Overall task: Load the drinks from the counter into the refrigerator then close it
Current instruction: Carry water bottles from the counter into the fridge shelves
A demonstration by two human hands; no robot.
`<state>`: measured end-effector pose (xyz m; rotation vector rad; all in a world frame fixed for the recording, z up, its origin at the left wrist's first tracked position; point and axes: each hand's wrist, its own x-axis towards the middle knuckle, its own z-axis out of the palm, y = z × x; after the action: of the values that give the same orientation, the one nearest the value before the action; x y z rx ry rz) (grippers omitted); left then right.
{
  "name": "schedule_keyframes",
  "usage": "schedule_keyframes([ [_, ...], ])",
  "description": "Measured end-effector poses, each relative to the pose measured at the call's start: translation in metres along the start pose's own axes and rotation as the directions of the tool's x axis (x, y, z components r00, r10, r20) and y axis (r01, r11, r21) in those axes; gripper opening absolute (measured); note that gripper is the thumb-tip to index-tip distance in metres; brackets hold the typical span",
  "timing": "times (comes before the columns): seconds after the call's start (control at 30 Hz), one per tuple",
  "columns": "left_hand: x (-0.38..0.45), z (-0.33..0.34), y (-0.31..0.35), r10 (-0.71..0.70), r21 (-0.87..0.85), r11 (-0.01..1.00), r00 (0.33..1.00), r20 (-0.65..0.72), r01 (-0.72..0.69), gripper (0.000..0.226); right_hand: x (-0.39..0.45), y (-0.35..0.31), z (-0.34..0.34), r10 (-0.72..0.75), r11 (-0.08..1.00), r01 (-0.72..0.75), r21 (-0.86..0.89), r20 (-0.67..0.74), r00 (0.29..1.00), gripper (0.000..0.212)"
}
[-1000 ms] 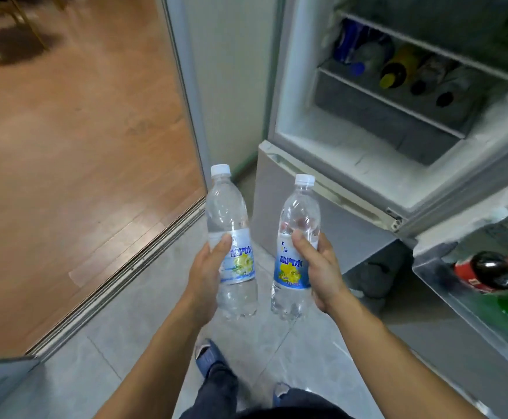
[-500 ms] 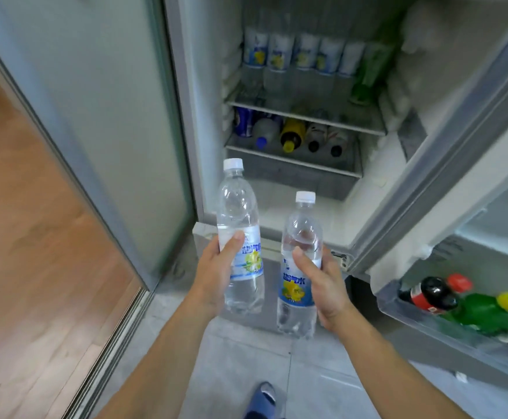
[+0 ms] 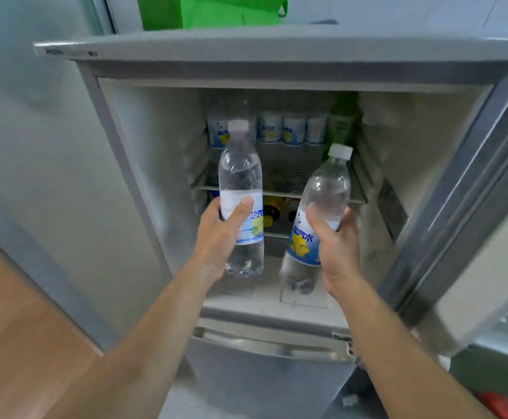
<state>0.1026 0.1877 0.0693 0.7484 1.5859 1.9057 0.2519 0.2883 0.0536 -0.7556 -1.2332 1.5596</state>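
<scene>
My left hand (image 3: 221, 234) grips a clear water bottle (image 3: 240, 176) with a white cap and blue-yellow label, held upright in front of the open refrigerator (image 3: 144, 140). My right hand (image 3: 335, 246) grips a second matching bottle (image 3: 322, 201), tilted with its cap leaning right. Both bottles hang at the mouth of the upper compartment. Inside, a row of similar labelled bottles (image 3: 289, 131) and a green bottle (image 3: 341, 122) stand at the back of the wire shelf (image 3: 279, 193). Below that shelf lie several drinks, mostly hidden by my hands.
The refrigerator door (image 3: 470, 207) stands open at the right, with a red cap low in its door rack (image 3: 495, 403). A green bag (image 3: 210, 10) sits on top of the fridge. The shut lower drawer (image 3: 270, 352) is below; wooden floor (image 3: 11, 343) lies at the left.
My view has risen and moved closer to the fridge. Both hands have lifted the bottles up to the upper compartment's opening, and the right bottle has tilted to the right.
</scene>
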Motion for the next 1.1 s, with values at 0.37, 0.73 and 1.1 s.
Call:
schedule_keyframes([
  [0.37,0.131,0.031,0.021,0.113,0.076,0.991,0.993,-0.032,-0.111,0.031,0.11,-0.029,0.044,-0.185,0.983,0.183,-0.021,-0.097,0.978,0.037],
  [0.73,0.203,0.051,0.005,0.259,0.179,0.95,0.966,0.015,-0.257,0.042,0.189,-0.015,0.076,-0.232,0.963,0.226,-0.145,-0.026,0.972,0.049],
  [1.1,0.24,0.071,-0.02,0.389,0.234,0.899,0.921,-0.035,-0.371,0.041,0.242,0.003,0.082,-0.298,0.915,0.283,-0.287,-0.009,0.955,0.059],
])
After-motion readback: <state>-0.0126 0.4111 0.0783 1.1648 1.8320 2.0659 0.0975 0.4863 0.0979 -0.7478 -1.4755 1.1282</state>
